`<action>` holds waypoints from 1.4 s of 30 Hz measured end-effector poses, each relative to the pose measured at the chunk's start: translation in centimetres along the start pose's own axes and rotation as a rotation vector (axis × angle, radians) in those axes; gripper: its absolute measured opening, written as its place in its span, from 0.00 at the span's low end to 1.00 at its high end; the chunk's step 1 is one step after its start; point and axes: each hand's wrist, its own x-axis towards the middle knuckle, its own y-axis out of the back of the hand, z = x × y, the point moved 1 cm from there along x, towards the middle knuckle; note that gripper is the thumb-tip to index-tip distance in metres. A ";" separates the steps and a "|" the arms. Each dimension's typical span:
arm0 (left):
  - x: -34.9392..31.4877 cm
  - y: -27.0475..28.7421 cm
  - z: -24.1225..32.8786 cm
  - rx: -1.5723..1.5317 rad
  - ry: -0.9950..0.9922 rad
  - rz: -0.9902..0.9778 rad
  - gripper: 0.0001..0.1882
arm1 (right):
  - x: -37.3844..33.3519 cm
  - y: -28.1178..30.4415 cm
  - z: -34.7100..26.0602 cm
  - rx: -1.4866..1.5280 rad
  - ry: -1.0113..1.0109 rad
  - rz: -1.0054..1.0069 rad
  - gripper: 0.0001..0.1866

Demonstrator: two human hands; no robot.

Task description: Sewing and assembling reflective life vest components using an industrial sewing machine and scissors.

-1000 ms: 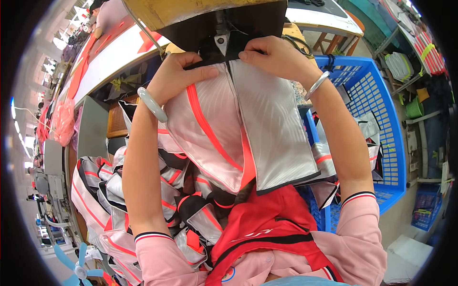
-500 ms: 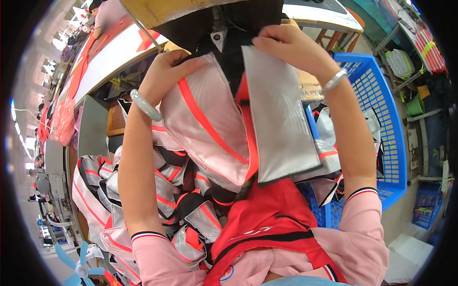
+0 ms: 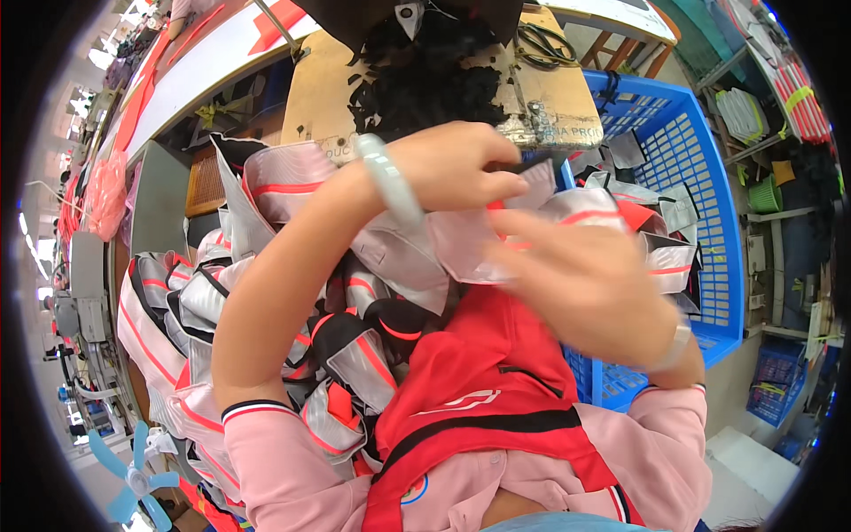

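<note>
A grey-white fabric piece with orange-red stripes and dark edging lies bunched under my forearms, in front of my red apron. My left hand is drawn across to the right, its thumb and fingers closed on an upper edge of the piece. Smeared by motion, my right hand passes over the piece's right side; whether its fingers grip cloth cannot be made out. Much of the piece is hidden by both hands.
Similar striped pieces are heaped at left and fill a blue plastic basket at right. Ahead, black scraps litter a worn wooden board below a dark machine. Scissors lie at its right corner.
Both hands have come down from the machine toward me, and the left has crossed to the right. The fabric piece, spread out before, is now bunched, exposing the board and scraps.
</note>
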 end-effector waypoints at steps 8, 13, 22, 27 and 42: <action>1.1 -1.7 -1.1 -0.297 0.079 0.033 0.19 | 4.2 -7.1 0.7 -0.294 -0.227 -0.228 0.07; -5.4 -5.4 -6.9 -0.248 -0.113 0.496 0.20 | 3.9 -4.9 5.3 0.059 -0.284 0.058 0.09; -7.6 -6.2 -4.4 -0.432 0.148 0.751 0.09 | 5.1 -3.6 8.6 0.574 -0.288 -0.068 0.10; -9.2 -0.4 -0.6 -0.315 0.098 0.688 0.11 | 6.5 -0.2 7.4 0.710 -0.444 -0.063 0.15; -4.8 7.5 -7.0 -0.386 0.330 0.568 0.15 | 12.1 -4.9 13.5 0.672 -0.447 0.114 0.14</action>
